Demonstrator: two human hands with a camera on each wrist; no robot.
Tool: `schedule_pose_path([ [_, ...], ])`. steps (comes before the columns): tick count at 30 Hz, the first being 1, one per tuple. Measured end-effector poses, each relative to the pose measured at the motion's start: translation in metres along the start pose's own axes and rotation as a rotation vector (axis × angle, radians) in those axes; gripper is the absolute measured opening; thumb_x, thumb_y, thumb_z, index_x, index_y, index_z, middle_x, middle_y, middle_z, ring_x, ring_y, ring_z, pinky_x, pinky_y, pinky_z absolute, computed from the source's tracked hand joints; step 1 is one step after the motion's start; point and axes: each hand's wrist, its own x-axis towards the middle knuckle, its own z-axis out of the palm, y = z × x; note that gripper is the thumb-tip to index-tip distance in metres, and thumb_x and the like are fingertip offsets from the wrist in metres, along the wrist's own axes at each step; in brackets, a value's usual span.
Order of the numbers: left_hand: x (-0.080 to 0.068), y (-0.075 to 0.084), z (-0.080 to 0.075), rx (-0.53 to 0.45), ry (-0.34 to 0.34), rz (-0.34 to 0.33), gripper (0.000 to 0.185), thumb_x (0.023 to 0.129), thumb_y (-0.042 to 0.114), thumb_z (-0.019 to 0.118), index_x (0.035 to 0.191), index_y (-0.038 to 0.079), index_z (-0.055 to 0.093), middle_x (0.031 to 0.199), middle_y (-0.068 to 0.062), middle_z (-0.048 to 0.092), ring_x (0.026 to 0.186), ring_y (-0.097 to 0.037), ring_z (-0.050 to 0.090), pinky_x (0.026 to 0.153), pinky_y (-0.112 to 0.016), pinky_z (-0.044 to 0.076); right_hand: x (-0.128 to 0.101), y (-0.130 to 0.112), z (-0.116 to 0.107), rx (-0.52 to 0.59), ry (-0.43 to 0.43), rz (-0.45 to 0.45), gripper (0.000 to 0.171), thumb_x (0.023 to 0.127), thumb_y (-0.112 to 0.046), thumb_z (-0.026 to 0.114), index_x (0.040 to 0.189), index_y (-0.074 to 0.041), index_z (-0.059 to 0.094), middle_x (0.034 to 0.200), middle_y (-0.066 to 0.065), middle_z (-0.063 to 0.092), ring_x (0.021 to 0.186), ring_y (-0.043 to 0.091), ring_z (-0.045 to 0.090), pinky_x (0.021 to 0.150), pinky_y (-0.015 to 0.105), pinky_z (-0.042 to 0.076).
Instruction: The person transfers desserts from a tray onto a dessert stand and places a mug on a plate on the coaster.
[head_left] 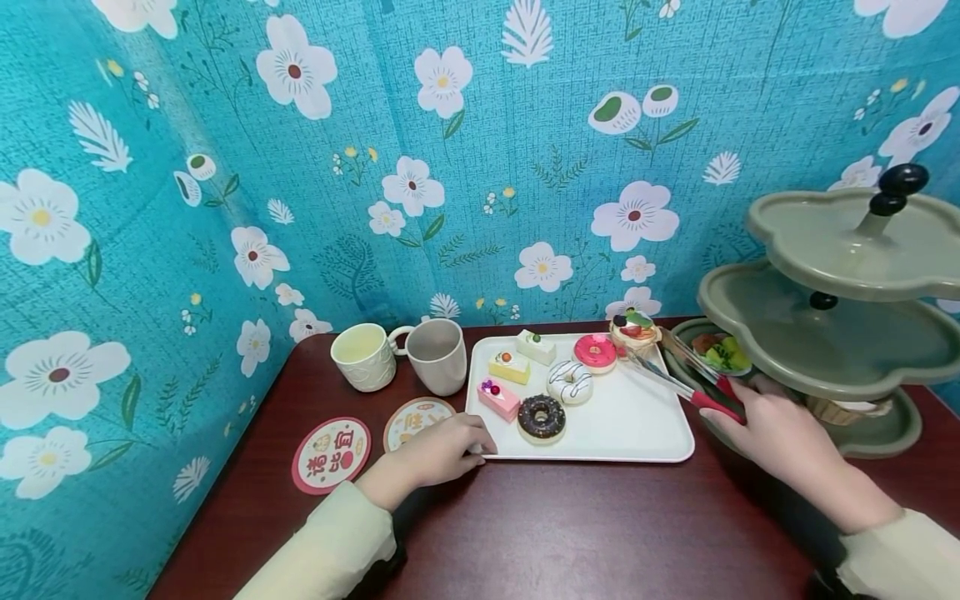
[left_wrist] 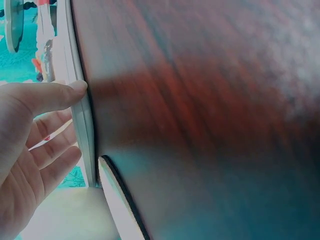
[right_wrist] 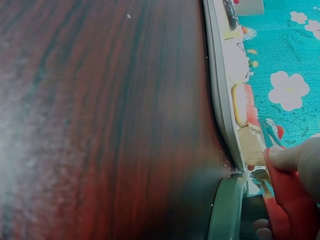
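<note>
My left hand [head_left: 444, 448] holds the near left corner of a white tray [head_left: 622, 437], its thumb against the outer rim [left_wrist: 80, 112] in the left wrist view. With my right hand [head_left: 783, 425] I grip red-handled metal tongs [head_left: 723, 407]. Their tips reach either side of a fruit tart [head_left: 636, 335] at the tray's back right corner. Also on the tray are a pink donut [head_left: 595, 353], a white striped donut [head_left: 561, 385], a chocolate donut [head_left: 542, 432], a pink cake slice [head_left: 498, 400], a yellow one [head_left: 509, 366] and a white one [head_left: 536, 347].
A green tiered stand [head_left: 817, 333] rises at the right, with a pastry topped in green and yellow [head_left: 723, 353] and a cupcake [head_left: 847, 408] on its lowest tier. Two mugs, one cream [head_left: 364, 358] and one grey [head_left: 437, 358], stand left, behind two round coasters [head_left: 330, 454].
</note>
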Motion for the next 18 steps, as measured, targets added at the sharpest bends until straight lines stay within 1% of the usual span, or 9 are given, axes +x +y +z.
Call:
schedule_pose_path([
  [4, 0.0, 0.0, 0.0, 0.001, -0.005, -0.005, 0.013, 0.09, 0.003, 0.075, 0.099, 0.011, 0.078, 0.098, 0.002, 0.067, 0.094, -0.01, 0.061, 0.086, -0.026, 0.052, 0.004, 0.0, 0.0, 0.008, -0.021, -0.004, 0.075, 0.093, -0.04, 0.074, 0.132, 0.021, 0.053, 0.121, 0.044, 0.056, 0.1, 0.058, 0.059, 0.076, 0.067, 0.049],
  [8, 0.001, 0.001, -0.001, -0.006, -0.012, -0.01, 0.012, 0.09, 0.003, 0.075, 0.099, 0.011, 0.078, 0.098, 0.002, 0.067, 0.093, -0.009, 0.061, 0.086, -0.025, 0.052, 0.007, 0.002, -0.001, 0.014, -0.05, -0.005, 0.073, 0.095, -0.039, 0.073, 0.132, 0.021, 0.052, 0.116, 0.044, 0.058, 0.097, 0.058, 0.06, 0.075, 0.067, 0.049],
  [11, 0.001, 0.001, -0.001, -0.007, -0.017, -0.015, 0.012, 0.09, 0.003, 0.076, 0.099, 0.011, 0.078, 0.098, 0.002, 0.067, 0.092, -0.009, 0.06, 0.085, -0.025, 0.052, 0.008, 0.003, -0.002, 0.014, -0.066, 0.001, 0.073, 0.096, -0.039, 0.072, 0.132, 0.021, 0.052, 0.118, 0.044, 0.057, 0.098, 0.058, 0.06, 0.076, 0.067, 0.049],
  [18, 0.001, 0.002, -0.002, 0.007, -0.016, -0.012, 0.013, 0.09, 0.003, 0.076, 0.099, 0.011, 0.078, 0.097, 0.002, 0.067, 0.092, -0.01, 0.06, 0.085, -0.026, 0.052, 0.013, 0.002, -0.003, 0.022, -0.073, -0.006, 0.074, 0.095, -0.038, 0.072, 0.132, 0.023, 0.051, 0.124, 0.045, 0.054, 0.1, 0.056, 0.062, 0.079, 0.066, 0.05],
])
